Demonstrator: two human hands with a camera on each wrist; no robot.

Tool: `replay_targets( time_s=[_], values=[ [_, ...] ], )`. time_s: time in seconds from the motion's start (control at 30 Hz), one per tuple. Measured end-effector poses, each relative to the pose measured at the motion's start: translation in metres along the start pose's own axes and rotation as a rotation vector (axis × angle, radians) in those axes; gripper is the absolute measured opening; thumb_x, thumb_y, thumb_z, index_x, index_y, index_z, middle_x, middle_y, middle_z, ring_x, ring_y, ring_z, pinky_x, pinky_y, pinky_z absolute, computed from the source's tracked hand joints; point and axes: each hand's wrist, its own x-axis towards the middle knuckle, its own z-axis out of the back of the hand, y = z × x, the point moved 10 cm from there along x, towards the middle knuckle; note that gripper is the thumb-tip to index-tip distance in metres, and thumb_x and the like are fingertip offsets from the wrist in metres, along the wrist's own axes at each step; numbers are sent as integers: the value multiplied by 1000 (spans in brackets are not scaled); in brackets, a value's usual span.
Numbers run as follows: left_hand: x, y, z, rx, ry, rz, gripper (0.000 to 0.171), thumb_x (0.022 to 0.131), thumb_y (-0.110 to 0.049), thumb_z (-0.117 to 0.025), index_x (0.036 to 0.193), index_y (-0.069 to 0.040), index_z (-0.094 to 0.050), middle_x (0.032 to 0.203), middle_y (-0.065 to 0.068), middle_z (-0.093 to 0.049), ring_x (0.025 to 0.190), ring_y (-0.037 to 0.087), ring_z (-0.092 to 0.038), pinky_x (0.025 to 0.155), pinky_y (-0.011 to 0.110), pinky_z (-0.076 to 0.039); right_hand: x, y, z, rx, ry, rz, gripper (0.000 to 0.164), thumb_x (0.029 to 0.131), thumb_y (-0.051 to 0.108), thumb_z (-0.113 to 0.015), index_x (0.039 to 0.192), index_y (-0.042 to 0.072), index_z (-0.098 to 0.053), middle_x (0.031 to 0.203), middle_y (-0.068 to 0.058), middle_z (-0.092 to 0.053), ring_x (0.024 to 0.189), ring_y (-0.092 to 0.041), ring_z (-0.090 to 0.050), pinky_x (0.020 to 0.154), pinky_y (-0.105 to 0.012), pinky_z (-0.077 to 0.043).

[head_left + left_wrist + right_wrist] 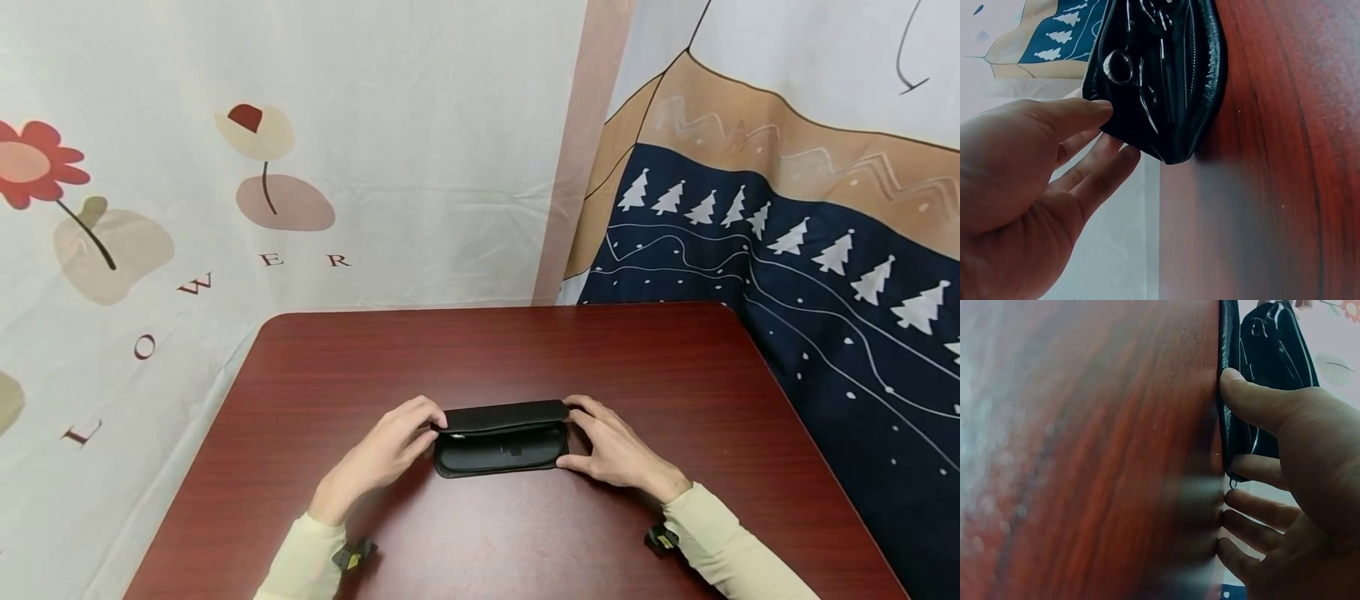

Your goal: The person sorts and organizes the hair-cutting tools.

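Observation:
A black zip case point(501, 417) lies on the table, its upper flap partly raised from the lower half. At its left end my left hand point(386, 450) pinches the flap's edge between thumb and fingers. My right hand point(618, 450) holds the right end, thumb on the low front edge and fingers towards the back corner. In the left wrist view, slim shiny metal tools lie inside, including a metal finger ring point(1108, 70) like a scissors handle. A zip point(1194, 56) runs along the rim. The tools' far ends are out of that view.
The reddish-brown wooden table point(360, 358) has rounded far corners. Behind it hangs a pale curtain point(435, 167) with printed flowers, and at the right a navy and tan cloth point(825, 275) with white trees. A small dark device point(662, 538) sits at each wrist.

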Motion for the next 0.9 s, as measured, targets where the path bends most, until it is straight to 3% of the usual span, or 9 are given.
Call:
replay_targets(
  time_s=[0.33,0.5,0.73,0.9],
  values=[
    [-8,-3,-7,60,32,3,29,83,13,-74,102,-7,-66,105,1,-65,97,16,-60,79,36,-54,0,-2,-1,8,9,-5,73,81,51,-83,132,2,-66,148,-11,-50,131,-25,-49,103,-51,-48],
    [-11,-4,-11,89,38,7,29,82,12,-76,102,-7,-66,105,0,-64,97,15,-59,81,36,-53,0,-3,-1,16,2,-6,72,81,50,-84,131,2,-67,147,-11,-50,131,-25,-49,102,-50,-49],
    [-18,-2,-17,128,68,64,29,83,10,-76,102,-11,-66,106,-3,-62,96,11,-54,78,33,-53,0,-4,-1,42,-9,-20,68,80,49,-85,128,3,-70,146,-10,-52,129,-22,-51,100,-45,-52],
    [-22,-5,-21,156,60,54,29,83,8,-78,100,-13,-67,107,-4,-62,95,10,-52,76,32,-53,-1,-5,-1,59,-12,-22,64,79,47,-86,124,4,-72,146,-11,-52,129,-22,-51,100,-45,-52]
  ],
)
